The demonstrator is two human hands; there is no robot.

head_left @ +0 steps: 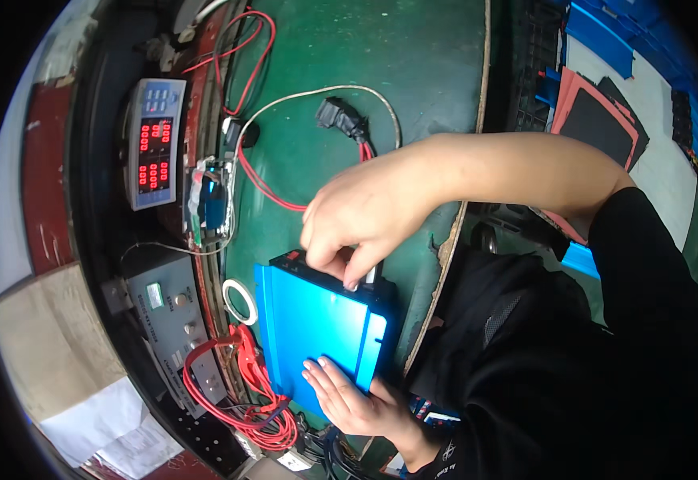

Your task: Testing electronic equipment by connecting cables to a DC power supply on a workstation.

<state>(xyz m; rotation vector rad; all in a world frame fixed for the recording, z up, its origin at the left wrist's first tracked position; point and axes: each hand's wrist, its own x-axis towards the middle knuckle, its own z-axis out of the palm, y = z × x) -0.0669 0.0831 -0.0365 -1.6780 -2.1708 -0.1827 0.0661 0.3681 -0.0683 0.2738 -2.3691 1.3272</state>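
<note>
A blue flat metal-cased device with a black end panel lies on the green worktop. My left hand rests on its lower part, fingers stretched out flat over the blue cover. At the black end panel, my right hand is bent down with thumb and fingers pinched together. What they hold, if anything, is hidden by the fingers. Beyond my right wrist lies a black cable connector with red leads.
A display unit with red digits and a grey power-supply panel stand along the left. Close to the device are a white tape ring and bundled red cables. The worktop edge runs along my side.
</note>
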